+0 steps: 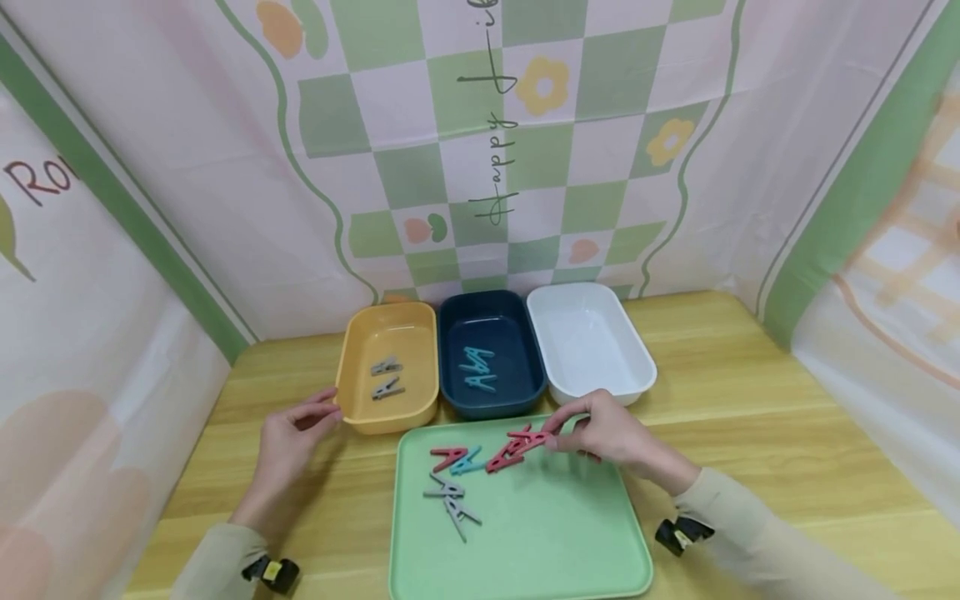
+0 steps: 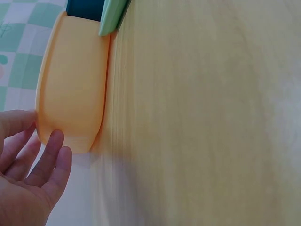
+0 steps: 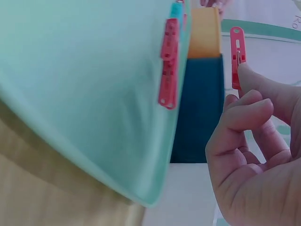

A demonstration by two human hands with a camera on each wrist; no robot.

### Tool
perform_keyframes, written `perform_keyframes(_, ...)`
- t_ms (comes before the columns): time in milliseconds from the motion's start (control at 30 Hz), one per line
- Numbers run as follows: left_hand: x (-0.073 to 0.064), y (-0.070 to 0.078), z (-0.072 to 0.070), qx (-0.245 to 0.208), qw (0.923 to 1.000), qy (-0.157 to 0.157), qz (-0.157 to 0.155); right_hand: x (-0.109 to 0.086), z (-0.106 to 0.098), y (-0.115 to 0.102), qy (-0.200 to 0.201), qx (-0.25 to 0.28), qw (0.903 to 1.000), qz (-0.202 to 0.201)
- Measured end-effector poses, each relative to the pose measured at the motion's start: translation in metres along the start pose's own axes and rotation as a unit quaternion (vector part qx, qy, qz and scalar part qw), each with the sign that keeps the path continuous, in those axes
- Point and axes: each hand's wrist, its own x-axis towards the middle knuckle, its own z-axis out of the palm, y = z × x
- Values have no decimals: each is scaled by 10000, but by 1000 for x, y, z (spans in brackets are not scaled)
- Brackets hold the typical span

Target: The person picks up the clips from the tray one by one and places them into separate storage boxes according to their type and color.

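Across the desk we go: green tray at the front, white bin, dark blue bin and yellow bin lined up behind it. The left hand, fingers relaxed, touches the yellow bin's rim. And the right hand has the action, finger and thumb pinching a red clothespin over the tray's far edge! That pin juts leftward from the fingertips, long axis roughly side to side in the head view; the white bin sits just beyond the right hand, clearly the nearer one.
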Motion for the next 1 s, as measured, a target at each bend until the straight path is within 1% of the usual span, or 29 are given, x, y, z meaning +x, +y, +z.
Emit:
perform_keyframes(300, 0, 1, 0, 9, 10000, 39, -27, -1, -19, -17, 272, 221, 9994, 34)
perform_keyframes(567, 0, 0, 0, -22, 10000, 37, -3, 1, -43, -26, 566, 220, 9981, 52)
perform_keyframes(833, 0, 1, 1, 25, 10000, 48, -1, 11, -70, -32, 841, 301, 9957, 259)
perform_keyframes(1000, 0, 2, 1, 58, 10000, 55, 52, 18, -82, -34, 967, 149, 9946, 340)
